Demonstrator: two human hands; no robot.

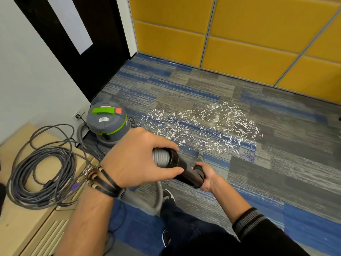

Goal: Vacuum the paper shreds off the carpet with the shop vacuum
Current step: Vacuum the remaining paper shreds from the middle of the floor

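**Two hands on the tube, tip at the edge of the mess**

The left hand (138, 159) wraps around the top of the long black plastic tube (182, 169), where the grey ribbed hose (160, 157) joins it. The right hand (207, 178) holds the low end from below. The thin grey nozzle (200, 156) points down at the near edge of the small white paper shreds (203, 126) spread on the blue and grey striped carpet (286, 172). It is best to keep the tip low and go slowly, near to far. The round grey shop vacuum with a green handle (108, 122) sits at the left. Its tub is closed, so what is inside cannot be seen.
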